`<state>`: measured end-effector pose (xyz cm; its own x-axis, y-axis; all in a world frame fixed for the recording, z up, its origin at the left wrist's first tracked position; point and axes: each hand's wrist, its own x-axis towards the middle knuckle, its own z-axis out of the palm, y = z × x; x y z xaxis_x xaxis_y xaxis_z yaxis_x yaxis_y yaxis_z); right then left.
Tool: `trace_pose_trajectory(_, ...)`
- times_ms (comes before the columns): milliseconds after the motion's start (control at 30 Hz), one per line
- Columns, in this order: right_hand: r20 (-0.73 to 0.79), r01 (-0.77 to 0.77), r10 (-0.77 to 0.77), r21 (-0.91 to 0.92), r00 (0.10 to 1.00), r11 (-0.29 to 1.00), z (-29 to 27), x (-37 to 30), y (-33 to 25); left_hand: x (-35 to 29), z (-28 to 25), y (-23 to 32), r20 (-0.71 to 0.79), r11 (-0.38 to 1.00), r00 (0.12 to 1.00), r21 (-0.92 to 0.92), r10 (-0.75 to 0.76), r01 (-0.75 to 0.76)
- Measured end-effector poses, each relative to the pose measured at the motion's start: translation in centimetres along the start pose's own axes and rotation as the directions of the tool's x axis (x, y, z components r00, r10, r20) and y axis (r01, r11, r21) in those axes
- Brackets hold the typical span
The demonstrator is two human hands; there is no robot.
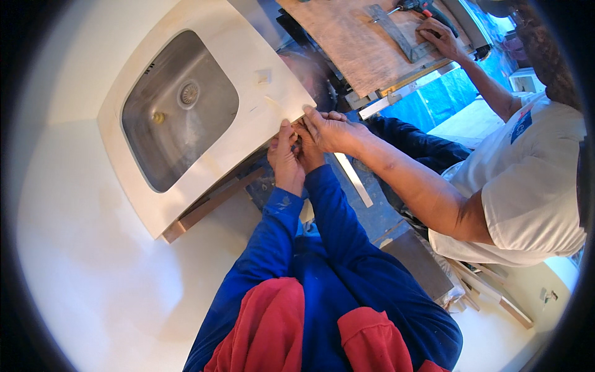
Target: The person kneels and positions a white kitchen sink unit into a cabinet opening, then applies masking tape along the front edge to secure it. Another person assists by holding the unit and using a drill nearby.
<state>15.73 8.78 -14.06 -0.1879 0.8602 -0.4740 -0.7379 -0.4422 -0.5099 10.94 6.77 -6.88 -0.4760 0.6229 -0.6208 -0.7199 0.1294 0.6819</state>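
A white countertop (pixel 276 99) with a stainless steel sink (pixel 198 142) set into it spans the upper left. At its front edge, close to the right corner, my left hand (pixel 287 162) grips the rim, its thumb up against the edge and its fingers curled. My right hand (pixel 310 155) is right beside it, fingers bent in under the edge; what they hold is hidden. A co-worker's hand (pixel 331 131) presses the same corner with its thumb on top, partly covering my right fingers.
The co-worker's other hand (pixel 439 36) rests on a wooden board (pixel 347 43) by a metal square (pixel 396 38) and a power drill (pixel 427 7). A wooden strip (pixel 214 208) runs under the countertop. Scrap wood pieces (pixel 496 294) lie at lower right. A white wall (pixel 74 204) borders the left.
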Motion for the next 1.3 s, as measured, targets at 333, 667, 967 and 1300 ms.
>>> trace_pose_trajectory(333,-0.073,-0.190,0.185,-0.073,0.980,0.979,1.8,0.5,-0.9,0.0,0.1,0.3,-0.018,0.999,0.999,0.019,0.031,-0.031)
trace_pose_trajectory(667,-0.130,-0.154,0.144,-0.067,0.981,0.986,1.8,-1.0,-0.2,-0.4,-0.1,1.3,0.016,0.992,0.995,0.080,-0.095,0.093)
trace_pose_trajectory(967,-0.067,-0.147,0.132,-0.388,0.989,0.910,-2.5,-6.0,2.9,-0.7,0.9,0.3,0.000,0.997,1.000,-0.073,-0.031,0.031)
trace_pose_trajectory(1300,-0.107,-0.239,0.220,-0.604,0.970,0.760,-10.0,-11.1,3.6,-1.2,1.8,-0.7,0.009,0.977,0.999,-0.207,0.045,-0.043)
